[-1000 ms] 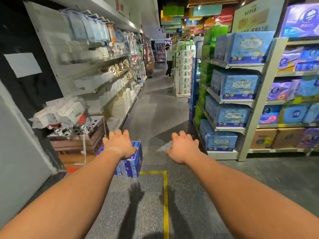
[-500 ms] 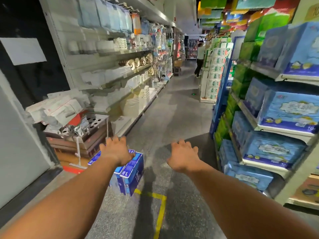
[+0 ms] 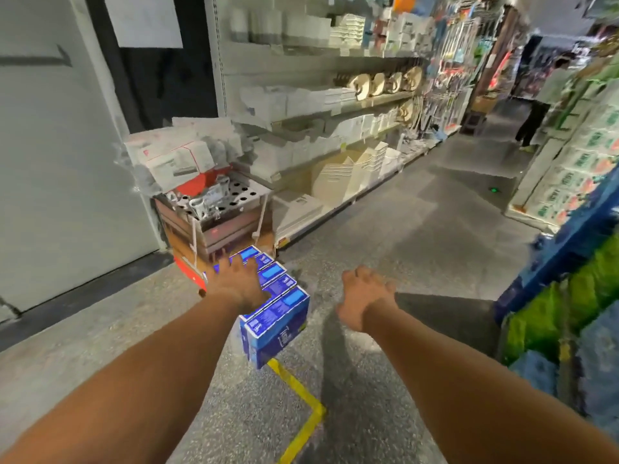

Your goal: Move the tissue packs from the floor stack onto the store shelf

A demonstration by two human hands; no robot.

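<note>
Since the blue tissue packs (image 3: 274,316) sit stacked on the floor at about 11 o'clock, the left hand (image 3: 238,283) hangs spread over their tops, gripping nothing, while the right hand (image 3: 363,296) hovers at 1 o'clock, loose and empty, probably to catch the far side.

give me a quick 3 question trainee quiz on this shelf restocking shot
1. True or false: the left hand is over the blue tissue packs stacked on the floor.
2. What does the right hand hold?
A. a tissue pack
B. nothing
C. a white basket
3. Fill in: the line painted on the floor just below the packs is ____.

Key
1. True; whether it touches them cannot be told.
2. B; its fingers are loose, above bare floor to the right of the stack.
3. Yellow; the yellow line bends at a corner.
</note>
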